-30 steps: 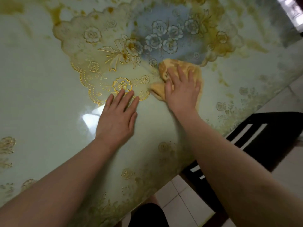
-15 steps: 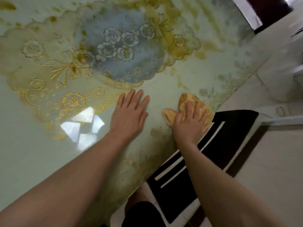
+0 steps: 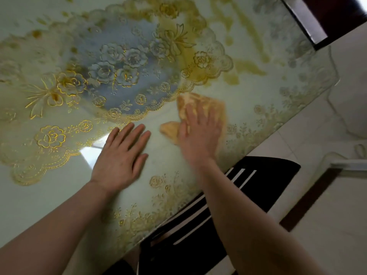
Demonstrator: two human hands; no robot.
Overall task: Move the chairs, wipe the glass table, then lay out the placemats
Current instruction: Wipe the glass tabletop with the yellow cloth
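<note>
The glass table (image 3: 49,197) fills the left and middle of the view, pale green with gold flower patterns. A lacy gold and blue placemat (image 3: 111,76) lies on it. My left hand (image 3: 122,155) rests flat on the glass, fingers apart, its fingertips at the placemat's near edge. My right hand (image 3: 200,133) presses flat on a crumpled orange cloth (image 3: 210,105) just right of the placemat's scalloped edge; the hand is blurred. Under the table's near edge stands a dark chair (image 3: 218,225) with white stripes.
The table's edge runs diagonally from the lower middle to the upper right. Pale floor tiles (image 3: 327,225) lie to the right. A dark wooden piece of furniture (image 3: 325,14) shows at the top right corner, and a dark strip (image 3: 309,197) crosses the floor.
My right hand slid the cloth from the table's near edge back up towards the placemat's edge. My left hand stayed flat on the glass. The camera view shifted.
</note>
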